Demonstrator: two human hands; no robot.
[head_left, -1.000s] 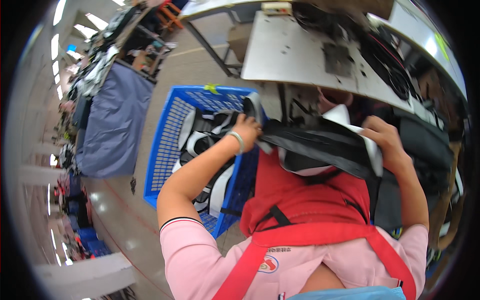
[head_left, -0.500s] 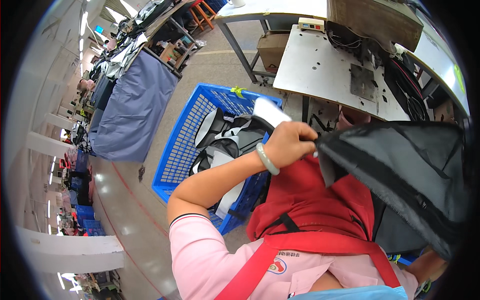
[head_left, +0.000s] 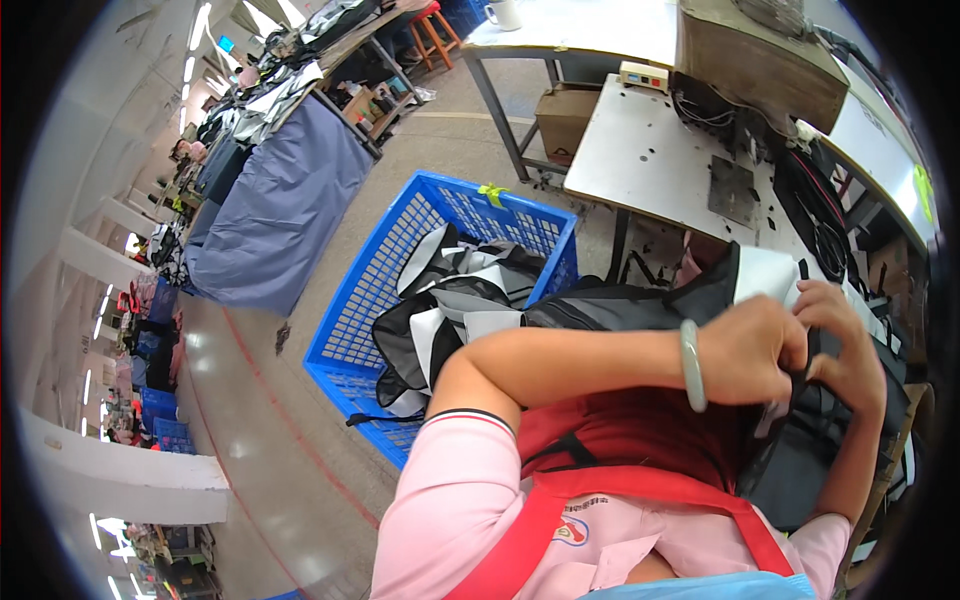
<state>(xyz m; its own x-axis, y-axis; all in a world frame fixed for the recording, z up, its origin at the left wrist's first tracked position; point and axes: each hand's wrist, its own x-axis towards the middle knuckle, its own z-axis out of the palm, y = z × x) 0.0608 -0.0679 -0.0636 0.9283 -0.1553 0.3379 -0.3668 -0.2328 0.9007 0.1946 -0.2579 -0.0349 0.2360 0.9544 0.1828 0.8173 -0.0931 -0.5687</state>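
Observation:
My left hand (head_left: 750, 350), below a pale green bangle, is closed on a grey and black fabric piece with a white panel (head_left: 765, 275). Right beside it, my right hand (head_left: 845, 345) has its fingers curled, thumb toward the left hand, at the edge of the same piece. The exact grip of the right fingertips is partly hidden. The fabric spreads leftward across my red apron (head_left: 640, 425) to the rim of a blue plastic crate (head_left: 345, 330). Inside that crate lie several grey, black and white sewn pieces (head_left: 450, 300).
A white-topped worktable (head_left: 630, 150) with a machine (head_left: 765, 60) and a small control box (head_left: 643, 75) stands ahead on the right. Under the neighbouring table is a cardboard box (head_left: 567, 122). A bench draped in blue-grey cloth (head_left: 280, 210) stands at the far left.
My left hand has moved right and down from above the apron, bringing the fabric along. My right hand has risen from the lower right edge to meet it. The view has shifted slightly.

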